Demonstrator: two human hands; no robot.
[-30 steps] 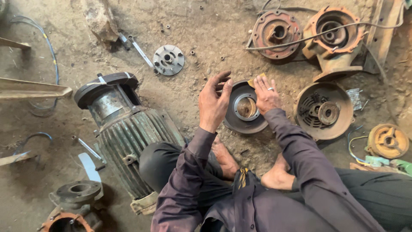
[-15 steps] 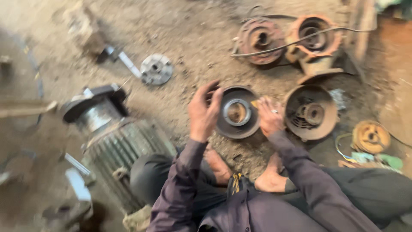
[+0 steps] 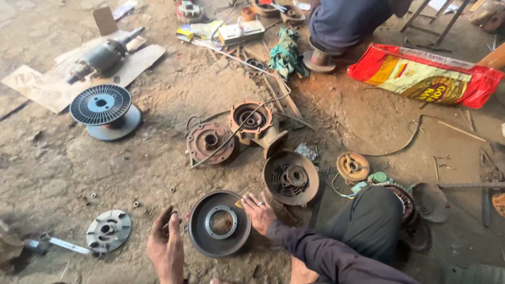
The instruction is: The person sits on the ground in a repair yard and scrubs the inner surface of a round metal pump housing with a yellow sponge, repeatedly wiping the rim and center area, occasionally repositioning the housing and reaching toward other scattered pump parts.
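Dark grey cast-metal motor end cover (image 3: 220,223), round with a bright ring about its central opening, lies flat on the dirt floor (image 3: 158,158) near the floor's near edge; the right hand (image 3: 259,211) rests open, fingers spread, on its right rim; the left hand (image 3: 166,246) is open and loosely curled just beside its left rim, contact uncertain. Judged risks: neither hand closes on the cover, so it could slide or tip on the loose grit if lifted by the rim alone; grit may enter the bore; fingers could be pinched beneath the heavy rim. Surroundings: a ribbed fan cover (image 3: 291,178) lies just beyond the right hand, crowding that side; a rusty end shield (image 3: 211,143) and a rusty flanged housing (image 3: 255,123) sit further off, a stiff wire (image 3: 231,137) crossing both; small nuts (image 3: 135,203) are scattered to the left, easily lost; a perforated disc (image 3: 108,230) lies near the left corner; a grey spool (image 3: 102,108) stands well apart; another person's leg (image 3: 344,21) and a red sack (image 3: 426,73) occupy the far edge.
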